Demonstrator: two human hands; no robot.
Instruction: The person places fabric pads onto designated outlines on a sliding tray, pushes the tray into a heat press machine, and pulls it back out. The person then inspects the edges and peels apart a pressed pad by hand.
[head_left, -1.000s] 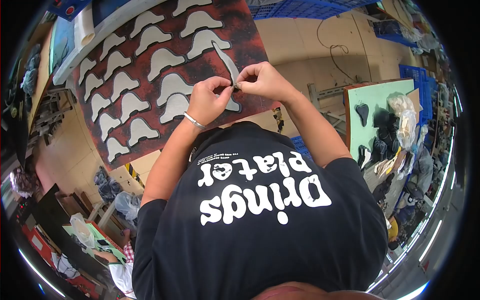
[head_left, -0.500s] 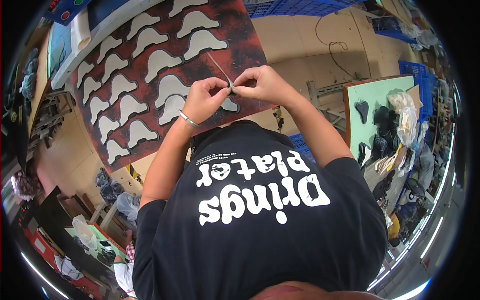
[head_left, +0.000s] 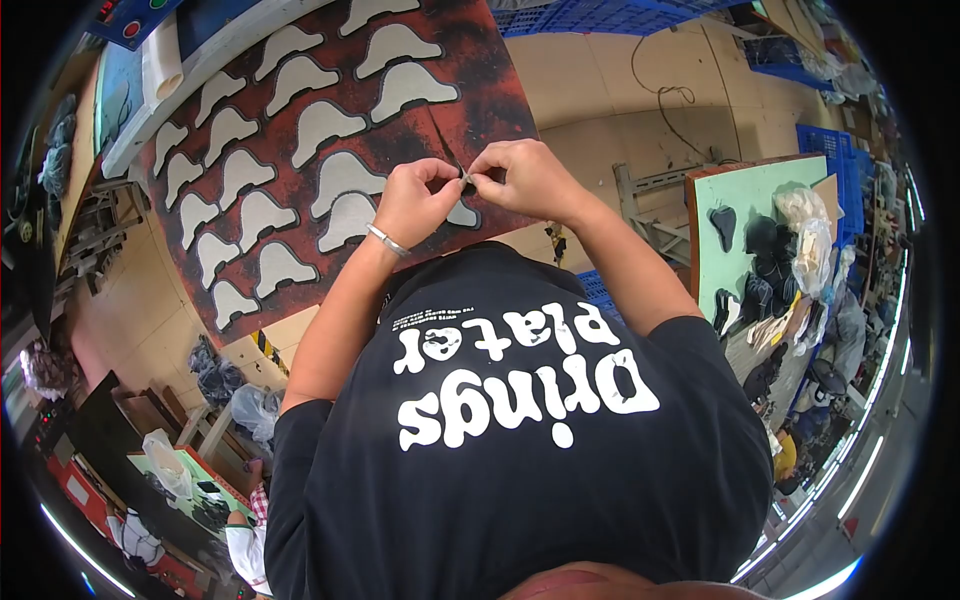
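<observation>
My left hand (head_left: 418,203), with a silver bracelet at the wrist, and my right hand (head_left: 522,180) meet above the near right part of a red-and-black board (head_left: 490,110). Both pinch one thin piece (head_left: 449,148) between thumb and fingertips. It is seen almost edge-on, looks dark, and points away from me; its full shape cannot be made out. Grey curved cut pieces (head_left: 330,132) with dark edges lie in rows on the board. One grey piece (head_left: 352,218) lies beside my left hand, and another (head_left: 463,214) is partly hidden below my fingers.
To the right stands a pale green board (head_left: 708,190) with dark pieces and plastic bags. Blue crates (head_left: 600,15) are at the top, and a cable (head_left: 663,90) lies on the floor. A person in a white sleeve (head_left: 246,552) is at lower left.
The thin piece has turned slightly, from a light grey side to a dark one. Both hands have shifted a little to the right, still pinching it.
</observation>
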